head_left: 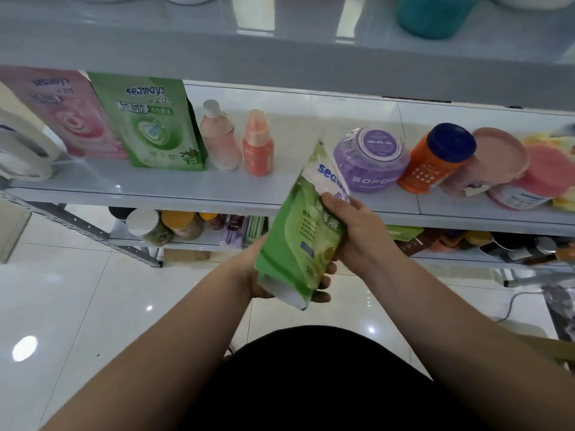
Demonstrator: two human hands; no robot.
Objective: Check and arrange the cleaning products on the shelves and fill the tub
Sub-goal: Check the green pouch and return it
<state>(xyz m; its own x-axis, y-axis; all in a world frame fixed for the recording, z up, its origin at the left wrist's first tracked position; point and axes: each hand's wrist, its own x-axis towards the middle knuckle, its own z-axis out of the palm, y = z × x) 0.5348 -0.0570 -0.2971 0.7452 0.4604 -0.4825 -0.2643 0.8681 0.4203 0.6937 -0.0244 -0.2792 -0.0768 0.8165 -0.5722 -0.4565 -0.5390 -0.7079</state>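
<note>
My left hand (pixel 252 279) cupped the green pouch (pixel 303 244) from underneath, fingers curled up round its base fold, and my right hand (pixel 357 234) gripped its upper half from the three o'clock side, thumb laid across the printed face. The pouch hung tilted in the air in front of the middle shelf (pixel 186 185), its top leaning toward one o'clock, resting on nothing, with hard tile floor (pixel 93 290) below. That was my first worry: a soft, slick pack held at a slant could slide out through my palms, and a drop onto tile might split a seam. Its top corner was blurred, so I could not tell whether any spout there was closed; if not, the tilt itself could start a leak. At one o'clock of that corner sat the purple jar (pixel 370 160), close by, with the orange bottle (pixel 435 160) just beside it; swinging the pouch in carelessly could clip the jar and shove it into its neighbour. At eleven o'clock stood the coral spray bottle (pixel 258 144), slim and easy to topple. The bare shelf between those two looked the safest landing, provided I stood the pouch squarely on its base, since a limp pack set down crooked would likely slump against something.
</note>
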